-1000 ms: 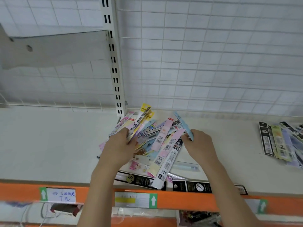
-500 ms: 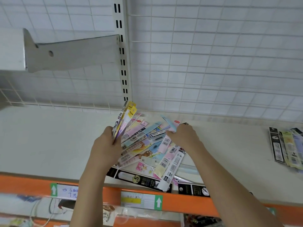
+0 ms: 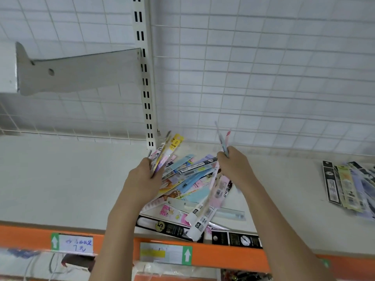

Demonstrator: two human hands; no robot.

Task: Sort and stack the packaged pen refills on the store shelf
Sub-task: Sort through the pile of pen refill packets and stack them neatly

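Note:
A loose pile of packaged pen refills (image 3: 188, 191) in pink, blue, yellow and black wrappers lies on the white shelf (image 3: 60, 179), spilling to its front edge. My left hand (image 3: 142, 179) grips an upright bundle of refill packs (image 3: 168, 149), yellow and pink ones on top, above the pile's left side. My right hand (image 3: 233, 165) pinches a few thin packs (image 3: 222, 138) that stick up above the fingers, over the pile's right side. A second, flatter group of refill packs (image 3: 349, 185) lies at the shelf's right end.
An orange front rail (image 3: 223, 258) with price labels and green arrows runs along the shelf edge. A slotted upright post (image 3: 145, 78) and a grey bracket (image 3: 81, 72) stand behind. A wire grid wall (image 3: 263, 67) backs the shelf. Bare shelf surface stretches to the left.
My right hand has lifted a few packs off the pile and raised them upright. My left hand still holds its bundle, slightly higher. The camera has tilted upward.

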